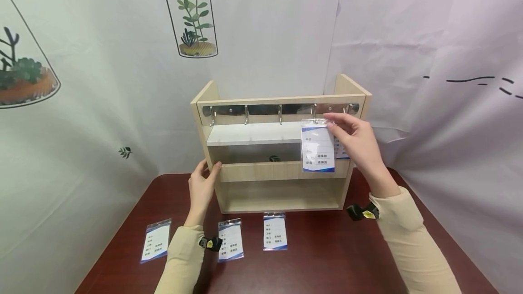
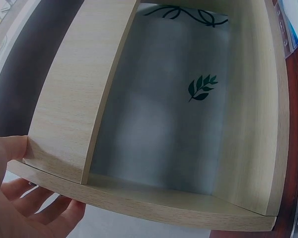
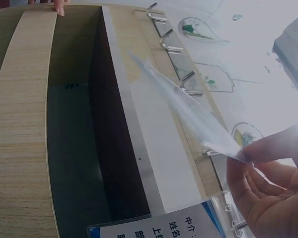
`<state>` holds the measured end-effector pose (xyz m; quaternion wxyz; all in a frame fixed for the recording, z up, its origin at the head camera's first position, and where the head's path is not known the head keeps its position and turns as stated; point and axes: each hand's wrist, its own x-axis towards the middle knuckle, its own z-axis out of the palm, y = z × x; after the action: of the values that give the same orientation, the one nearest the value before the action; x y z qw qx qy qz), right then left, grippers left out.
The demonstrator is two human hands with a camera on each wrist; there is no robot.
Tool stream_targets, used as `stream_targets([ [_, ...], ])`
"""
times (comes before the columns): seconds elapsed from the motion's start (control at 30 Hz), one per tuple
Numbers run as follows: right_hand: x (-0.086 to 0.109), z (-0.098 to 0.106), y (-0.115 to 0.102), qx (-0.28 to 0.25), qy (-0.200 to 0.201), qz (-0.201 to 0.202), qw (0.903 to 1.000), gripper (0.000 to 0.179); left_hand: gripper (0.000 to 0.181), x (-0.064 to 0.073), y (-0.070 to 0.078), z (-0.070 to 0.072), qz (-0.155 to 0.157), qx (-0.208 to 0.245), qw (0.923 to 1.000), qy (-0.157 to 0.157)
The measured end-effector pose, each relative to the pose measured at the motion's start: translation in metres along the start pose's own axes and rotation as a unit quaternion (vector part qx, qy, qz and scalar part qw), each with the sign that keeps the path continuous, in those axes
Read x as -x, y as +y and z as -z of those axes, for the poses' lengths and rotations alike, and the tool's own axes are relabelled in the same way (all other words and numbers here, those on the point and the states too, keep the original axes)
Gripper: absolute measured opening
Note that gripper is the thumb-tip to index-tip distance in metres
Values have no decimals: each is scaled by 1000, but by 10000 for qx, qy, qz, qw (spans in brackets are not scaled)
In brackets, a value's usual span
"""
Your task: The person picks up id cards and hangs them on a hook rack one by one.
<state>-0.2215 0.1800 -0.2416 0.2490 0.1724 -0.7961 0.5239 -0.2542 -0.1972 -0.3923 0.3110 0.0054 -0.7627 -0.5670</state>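
Observation:
A small wooden shelf (image 1: 282, 171) carries a metal rail (image 1: 263, 109) with several hooks along its top. My right hand (image 1: 358, 142) pinches the upper right corner of a clear ID badge holder (image 1: 318, 151) with a blue-and-white card, its top edge right at the second hook from the right. In the right wrist view this badge holder (image 3: 188, 111) is seen nearly edge-on. Behind it, a second badge holder (image 3: 159, 225) hangs on the rightmost hook. My left hand (image 1: 202, 187) grips the shelf's left side panel (image 2: 154, 206), thumb on the front and fingers around the outside.
On the dark red table (image 1: 323, 257) lie three more badge holders: one at the far left (image 1: 156, 241), one beside the left wrist (image 1: 231, 239) and one before the shelf (image 1: 275, 232). White cloth (image 1: 269, 40) printed with plants hangs behind and at the sides.

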Motion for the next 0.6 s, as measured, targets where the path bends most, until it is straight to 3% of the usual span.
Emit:
stream_targets([
  [0.6,-3,-6,0,207,165,-252,9993,33,53,0,0,0,-3,139,9999,-46],
])
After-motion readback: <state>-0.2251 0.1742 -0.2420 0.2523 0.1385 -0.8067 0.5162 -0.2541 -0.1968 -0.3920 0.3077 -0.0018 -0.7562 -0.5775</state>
